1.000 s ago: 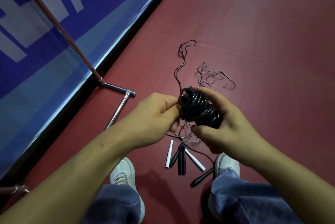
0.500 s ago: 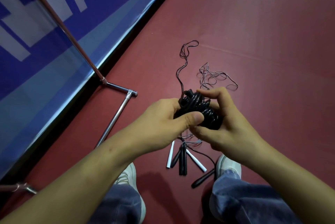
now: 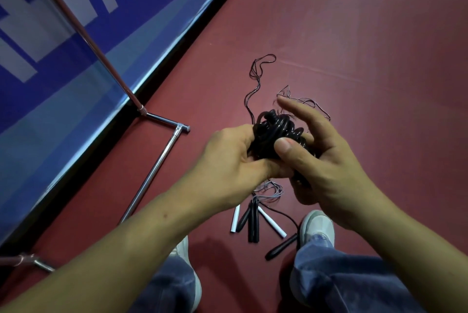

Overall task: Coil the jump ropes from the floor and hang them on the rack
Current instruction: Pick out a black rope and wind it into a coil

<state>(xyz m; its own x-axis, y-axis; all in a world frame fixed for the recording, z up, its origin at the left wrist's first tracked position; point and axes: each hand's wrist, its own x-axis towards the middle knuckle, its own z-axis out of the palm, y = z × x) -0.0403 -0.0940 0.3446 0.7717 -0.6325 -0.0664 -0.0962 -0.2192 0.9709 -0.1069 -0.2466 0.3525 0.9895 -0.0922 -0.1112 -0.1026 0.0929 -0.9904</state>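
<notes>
- Both hands are on the same thing: a tight black bundle of coiled jump rope [image 3: 274, 136], held up in front of the body, well above the floor.
- Left hand [image 3: 228, 160] has its grip closed around the left and underside of the bundle, fingers tucked under, so you can't see exactly how they sit.
- Right hand [image 3: 319, 160] pins the coil with the thumb pressed on its front face and the palm behind, while the index finger sticks out straight and free. So half clamped, half spread.
- A thin black strand [image 3: 249, 100] trails from the top of the bundle down to the floor, so I'd say the winding isn't finished.
- To do this step well imo: keep the thumb as the anchor, let the free finger guide each new wrap flat next to the last one, and pull slack steadily so the trailing bit doesn't snag.
- Below the hands on the red floor [image 3: 367, 34]: white handles [image 3: 272, 223], black handles [image 3: 253, 221], and a loose grey cord tangle [image 3: 304, 105] just beyond the right fingers. Plenty left to coil.
- The chrome rack frame [image 3: 154, 171] stands to the left by the blue wall banner [image 3: 63, 47], near enough to reach. Nothing visibly hangs on the part in shot.
</notes>
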